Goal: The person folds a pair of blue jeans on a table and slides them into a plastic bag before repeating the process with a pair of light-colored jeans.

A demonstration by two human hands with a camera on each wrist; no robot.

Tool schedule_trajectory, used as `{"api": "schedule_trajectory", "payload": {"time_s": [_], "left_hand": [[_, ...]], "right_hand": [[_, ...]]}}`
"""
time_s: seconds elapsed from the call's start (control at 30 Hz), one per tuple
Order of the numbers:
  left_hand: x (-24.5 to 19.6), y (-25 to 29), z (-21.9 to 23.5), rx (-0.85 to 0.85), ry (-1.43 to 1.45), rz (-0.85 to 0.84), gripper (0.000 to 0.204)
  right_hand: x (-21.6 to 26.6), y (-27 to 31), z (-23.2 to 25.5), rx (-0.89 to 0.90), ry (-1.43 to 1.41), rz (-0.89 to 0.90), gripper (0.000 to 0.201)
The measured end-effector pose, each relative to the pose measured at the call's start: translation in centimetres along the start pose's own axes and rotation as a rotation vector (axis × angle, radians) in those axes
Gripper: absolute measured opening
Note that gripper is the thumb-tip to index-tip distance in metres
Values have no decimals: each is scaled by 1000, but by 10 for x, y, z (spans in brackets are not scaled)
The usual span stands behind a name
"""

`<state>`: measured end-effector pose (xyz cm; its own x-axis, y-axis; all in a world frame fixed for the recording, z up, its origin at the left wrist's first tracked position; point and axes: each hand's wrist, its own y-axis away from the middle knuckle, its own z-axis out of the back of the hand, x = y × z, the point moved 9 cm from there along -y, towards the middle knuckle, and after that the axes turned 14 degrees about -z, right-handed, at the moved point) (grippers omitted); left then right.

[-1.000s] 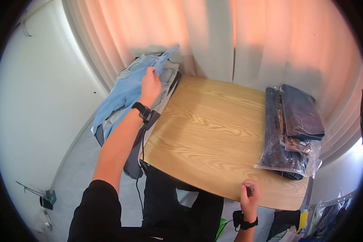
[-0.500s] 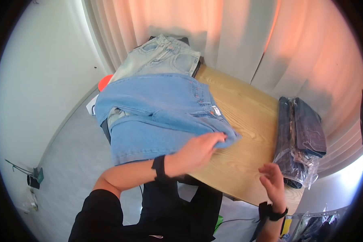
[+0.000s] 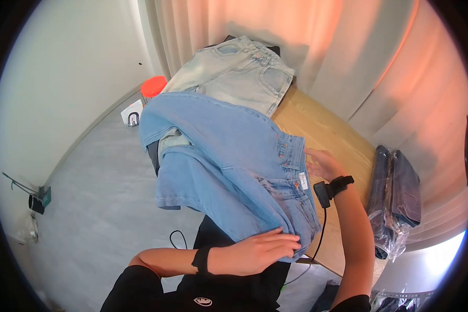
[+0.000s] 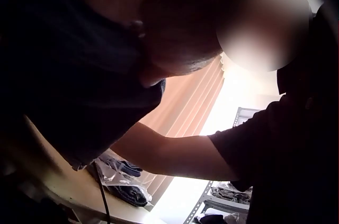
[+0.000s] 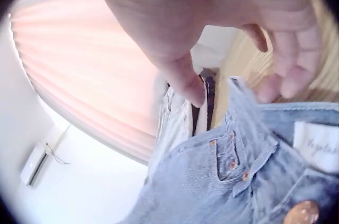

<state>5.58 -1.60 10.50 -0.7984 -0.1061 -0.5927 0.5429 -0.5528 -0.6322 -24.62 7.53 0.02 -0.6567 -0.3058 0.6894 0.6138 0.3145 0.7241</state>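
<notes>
Light blue jeans lie spread over the table's left part, waistband toward the right and one part hanging past the front edge. At the lower waist corner my left hand grips the denim, its fingers on top; the left wrist view shows the hand dark against the cloth. My right hand is at the far waist corner. In the right wrist view that hand has thumb and fingers apart above the waistband, with a white label inside the waist.
Paler jeans lie on a pile at the back left. Folded dark jeans in clear bags are at the table's right. A red-lidded container stands beyond the left side. Curtains hang behind the wooden table.
The blue jeans came off the pile's top toward me and the right, drawn by my left hand. My right hand rose from the table's front edge to the waistband.
</notes>
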Motion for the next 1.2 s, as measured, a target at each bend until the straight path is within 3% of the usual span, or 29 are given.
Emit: {"api": "schedule_trajectory", "payload": {"time_s": [0.13, 0.23, 0.3, 0.37, 0.47, 0.53, 0.6, 0.7, 0.77, 0.9, 0.97, 1.03, 1.1, 1.17, 1.2], "left_hand": [[-16, -2, 9, -24, 19, -80, 20], [-17, -2, 8, -23, 67, -78, 16], [-11, -4, 9, -13, 135, -30, 13], [-11, -5, 10, 11, 109, -53, 12], [-11, -9, 13, 30, -63, -113, 9], [-8, -10, 13, 35, -295, -142, 9], [-1, -9, 18, 24, -384, -99, 11], [13, 0, 20, -20, -505, -58, 21], [24, 6, 35, -55, -510, 114, 28], [48, 34, 102, -282, -800, 294, 36], [87, 45, 138, -325, -707, 464, 40], [124, 37, 174, -306, -815, 422, 42], [191, 36, 219, -266, -843, 515, 58], [251, 35, 242, -276, -594, 796, 69], [264, 31, 246, -238, -659, 801, 72]], "right_hand": [[-10, 4, -44, 204, 25, -38, 42], [-12, 0, -51, 181, 1, 268, 39], [-14, 1, -31, 113, -58, 243, 37], [-3, 18, 0, 33, -83, 277, 35], [60, 75, 67, -131, -100, 486, 29], [78, 104, 141, -324, -236, 415, 29], [92, 125, 211, -242, -251, 402, 30], [68, 173, 283, -315, -220, 295, 31], [42, 212, 332, -401, -191, 241, 31], [-29, 290, 428, -615, -126, 139, 32], [-76, 309, 471, -754, -122, 126, 33], [-106, 319, 455, -860, -110, 148, 34], [-129, 311, 450, -888, -138, 188, 34], [-146, 298, 454, -845, -219, 252, 34], [-145, 303, 447, -865, -200, 315, 34]]}}
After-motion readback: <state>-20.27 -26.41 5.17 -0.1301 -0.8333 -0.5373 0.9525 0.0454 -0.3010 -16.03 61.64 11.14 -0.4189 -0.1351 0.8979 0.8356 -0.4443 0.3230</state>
